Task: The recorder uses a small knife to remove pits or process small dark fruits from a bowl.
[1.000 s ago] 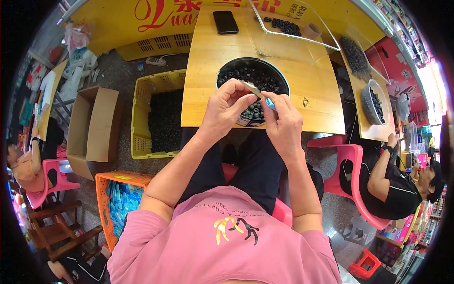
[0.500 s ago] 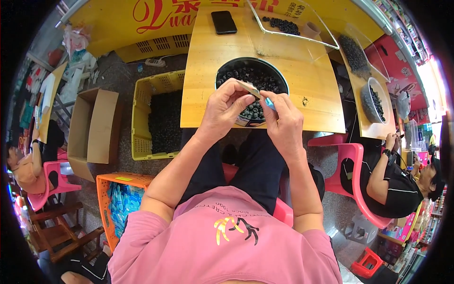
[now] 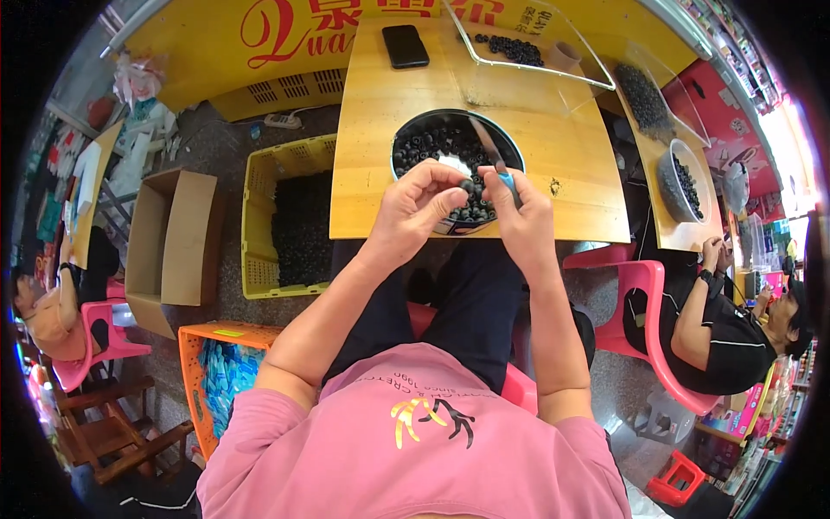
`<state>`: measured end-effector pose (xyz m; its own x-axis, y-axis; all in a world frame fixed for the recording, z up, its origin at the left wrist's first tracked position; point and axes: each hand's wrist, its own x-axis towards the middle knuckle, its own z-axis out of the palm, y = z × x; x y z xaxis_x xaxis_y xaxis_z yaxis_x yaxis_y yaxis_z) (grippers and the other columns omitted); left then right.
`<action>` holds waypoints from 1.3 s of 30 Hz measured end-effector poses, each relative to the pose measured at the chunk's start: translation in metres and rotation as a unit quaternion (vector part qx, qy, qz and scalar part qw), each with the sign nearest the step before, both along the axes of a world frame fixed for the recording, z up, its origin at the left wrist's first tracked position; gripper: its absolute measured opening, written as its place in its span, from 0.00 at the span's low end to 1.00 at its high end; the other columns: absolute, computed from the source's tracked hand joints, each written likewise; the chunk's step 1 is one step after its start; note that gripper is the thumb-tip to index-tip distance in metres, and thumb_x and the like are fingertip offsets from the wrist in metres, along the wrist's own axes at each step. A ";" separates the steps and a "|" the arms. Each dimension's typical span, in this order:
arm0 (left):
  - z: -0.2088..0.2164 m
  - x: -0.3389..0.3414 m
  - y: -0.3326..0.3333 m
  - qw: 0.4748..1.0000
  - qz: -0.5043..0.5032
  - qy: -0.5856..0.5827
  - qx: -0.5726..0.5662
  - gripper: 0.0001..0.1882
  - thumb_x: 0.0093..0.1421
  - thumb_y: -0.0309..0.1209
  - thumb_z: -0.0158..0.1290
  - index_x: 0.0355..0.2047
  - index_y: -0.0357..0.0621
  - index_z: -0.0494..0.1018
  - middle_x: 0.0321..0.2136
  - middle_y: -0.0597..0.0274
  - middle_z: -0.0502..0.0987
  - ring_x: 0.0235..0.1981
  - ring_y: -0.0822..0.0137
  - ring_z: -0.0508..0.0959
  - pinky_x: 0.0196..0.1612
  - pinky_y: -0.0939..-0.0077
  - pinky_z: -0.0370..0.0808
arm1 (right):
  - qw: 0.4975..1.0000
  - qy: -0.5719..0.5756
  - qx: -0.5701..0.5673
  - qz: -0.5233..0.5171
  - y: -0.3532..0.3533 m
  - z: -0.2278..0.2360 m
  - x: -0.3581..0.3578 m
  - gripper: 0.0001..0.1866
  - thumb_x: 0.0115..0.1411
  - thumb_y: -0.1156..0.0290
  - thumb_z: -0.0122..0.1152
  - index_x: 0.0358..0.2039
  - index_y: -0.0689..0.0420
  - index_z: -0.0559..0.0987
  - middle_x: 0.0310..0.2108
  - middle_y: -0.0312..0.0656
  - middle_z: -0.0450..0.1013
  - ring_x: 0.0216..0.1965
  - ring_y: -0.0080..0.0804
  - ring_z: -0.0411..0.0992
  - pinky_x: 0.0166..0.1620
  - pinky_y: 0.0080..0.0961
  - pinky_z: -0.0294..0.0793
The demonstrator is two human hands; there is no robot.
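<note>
Over a round dark basin (image 3: 519, 143) of small black ring-like parts (image 3: 432, 140), both my hands work close together. My left hand (image 3: 417, 208) is closed, pinching one small dark round part (image 3: 467, 184) between thumb and fingers. In my right hand (image 3: 526, 216) is a knife (image 3: 487, 140); its light-blue handle lies in the closed fingers and its blade points up and away over the basin. The blade is apart from the pinched part. Something white (image 3: 453, 162) shows just beyond my left fingertips; I cannot make out what it is.
A phone (image 3: 405, 46) and a clear tray (image 3: 545, 73) with black parts lie farther back on the wooden table (image 3: 363, 173). Left stand a yellow crate (image 3: 259, 216), a cardboard box (image 3: 186, 233) and an orange crate (image 3: 192, 381). A person (image 3: 722, 320) sits at right.
The knife blade has swung from lying leftward across my left fingertips to pointing up and away. My hands have come slightly nearer to me, and the white thing now shows.
</note>
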<state>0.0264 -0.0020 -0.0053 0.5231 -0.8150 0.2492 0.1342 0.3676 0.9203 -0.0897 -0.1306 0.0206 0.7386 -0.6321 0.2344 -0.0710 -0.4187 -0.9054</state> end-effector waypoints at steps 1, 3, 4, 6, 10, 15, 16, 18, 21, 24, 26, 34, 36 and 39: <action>-0.003 0.002 0.000 1.000 0.007 -0.008 0.015 0.08 0.63 0.24 0.53 0.42 0.36 0.70 0.38 0.65 0.72 0.38 0.75 0.75 0.46 0.82 0.72 | 0.995 -0.034 0.087 0.037 0.002 -0.001 0.002 0.14 0.65 0.63 0.56 0.41 0.61 0.80 0.26 0.29 0.72 0.27 0.13 0.65 0.29 0.13 0.63; -0.002 0.000 -0.002 1.000 0.002 -0.017 0.002 0.09 0.62 0.24 0.53 0.42 0.35 0.70 0.38 0.65 0.71 0.39 0.74 0.75 0.47 0.81 0.72 | 0.987 -0.042 0.147 0.054 0.009 0.004 0.001 0.14 0.65 0.63 0.56 0.41 0.60 0.79 0.27 0.29 0.72 0.26 0.12 0.64 0.28 0.11 0.61; -0.002 -0.001 -0.003 1.000 -0.001 -0.026 -0.008 0.09 0.62 0.24 0.53 0.42 0.35 0.71 0.39 0.64 0.71 0.40 0.73 0.75 0.48 0.80 0.72 | 0.974 -0.048 0.209 0.073 0.012 0.006 0.002 0.14 0.65 0.63 0.56 0.42 0.60 0.79 0.27 0.28 0.72 0.26 0.10 0.63 0.27 0.09 0.59; -0.003 -0.003 -0.004 0.999 -0.009 -0.032 -0.006 0.09 0.62 0.23 0.53 0.42 0.34 0.71 0.39 0.64 0.71 0.41 0.73 0.74 0.48 0.80 0.72 | 0.961 -0.069 0.254 0.090 0.011 -0.003 0.005 0.13 0.65 0.64 0.57 0.43 0.59 0.79 0.26 0.27 0.71 0.23 0.08 0.60 0.25 0.07 0.55; 0.000 -0.004 -0.008 0.998 -0.039 -0.035 0.022 0.08 0.61 0.23 0.53 0.41 0.34 0.72 0.38 0.63 0.72 0.42 0.74 0.73 0.47 0.80 0.72 | 0.972 -0.078 0.216 0.044 0.004 -0.013 0.001 0.12 0.65 0.64 0.56 0.41 0.60 0.79 0.24 0.25 0.69 0.20 0.08 0.57 0.22 0.09 0.53; 0.031 0.035 -0.057 0.991 0.038 -0.122 0.036 0.08 0.56 0.25 0.57 0.34 0.33 0.75 0.26 0.64 0.77 0.30 0.78 0.75 0.33 0.81 0.73 | 0.971 -0.067 0.228 -0.013 -0.010 -0.013 -0.008 0.12 0.65 0.66 0.55 0.42 0.61 0.79 0.23 0.28 0.70 0.18 0.09 0.55 0.21 0.10 0.52; 0.053 0.047 -0.071 0.980 0.064 -0.179 0.055 0.09 0.56 0.27 0.57 0.35 0.33 0.75 0.26 0.63 0.78 0.29 0.76 0.76 0.34 0.80 0.73 | 0.971 -0.068 0.229 -0.015 -0.011 -0.013 -0.011 0.12 0.65 0.66 0.55 0.42 0.61 0.79 0.23 0.28 0.70 0.18 0.09 0.55 0.21 0.10 0.52; 0.072 0.082 -0.111 0.950 0.135 -0.281 -0.017 0.12 0.55 0.30 0.57 0.37 0.35 0.77 0.26 0.57 0.79 0.29 0.71 0.78 0.34 0.78 0.74 | 0.965 -0.085 0.245 -0.028 -0.010 -0.013 -0.016 0.13 0.65 0.66 0.56 0.42 0.63 0.79 0.24 0.30 0.70 0.18 0.10 0.55 0.20 0.11 0.51; 0.114 0.104 -0.139 0.908 0.180 -0.377 0.006 0.18 0.57 0.30 0.57 0.46 0.34 0.72 0.35 0.53 0.77 0.36 0.66 0.77 0.40 0.75 0.74 | 0.964 -0.083 0.253 -0.024 -0.011 -0.015 -0.026 0.13 0.65 0.66 0.56 0.42 0.64 0.78 0.25 0.29 0.70 0.18 0.10 0.55 0.20 0.11 0.52; 0.111 0.096 -0.140 0.872 0.191 -0.450 0.008 0.18 0.57 0.30 0.57 0.45 0.35 0.72 0.35 0.52 0.77 0.36 0.64 0.78 0.41 0.73 0.75 | 0.963 -0.075 0.255 -0.035 -0.014 -0.018 -0.038 0.14 0.64 0.66 0.56 0.42 0.64 0.78 0.25 0.29 0.70 0.18 0.10 0.56 0.21 0.11 0.52; 0.088 0.089 -0.130 0.871 0.178 -0.457 -0.028 0.12 0.55 0.31 0.57 0.37 0.36 0.77 0.27 0.55 0.80 0.29 0.64 0.80 0.35 0.72 0.75 | 0.962 -0.073 0.260 -0.047 -0.016 -0.023 -0.046 0.14 0.64 0.66 0.56 0.42 0.64 0.78 0.25 0.29 0.70 0.18 0.10 0.56 0.21 0.11 0.53; -0.007 0.103 -0.088 0.603 0.011 -0.746 0.284 0.03 0.48 0.26 0.55 0.24 0.42 0.77 0.28 0.53 0.80 0.33 0.54 0.80 0.34 0.59 0.76 | 0.955 -0.068 0.287 -0.009 -0.017 -0.033 -0.042 0.13 0.64 0.67 0.56 0.42 0.64 0.78 0.25 0.31 0.70 0.18 0.10 0.56 0.21 0.11 0.53; -0.016 0.099 -0.098 0.573 0.002 -0.762 0.301 0.04 0.47 0.28 0.56 0.24 0.43 0.79 0.27 0.54 0.80 0.33 0.54 0.81 0.33 0.60 0.77 | 0.954 -0.064 0.292 -0.007 -0.018 -0.033 -0.040 0.13 0.64 0.67 0.56 0.42 0.64 0.78 0.25 0.31 0.70 0.18 0.10 0.56 0.21 0.11 0.53; -0.014 0.093 -0.098 0.518 -0.035 -0.788 0.330 0.06 0.45 0.29 0.58 0.26 0.45 0.81 0.29 0.55 0.81 0.34 0.56 0.82 0.33 0.63 0.78 | 0.954 -0.076 0.289 0.009 -0.016 -0.035 -0.034 0.12 0.64 0.67 0.57 0.41 0.64 0.78 0.25 0.32 0.70 0.18 0.11 0.56 0.21 0.13 0.53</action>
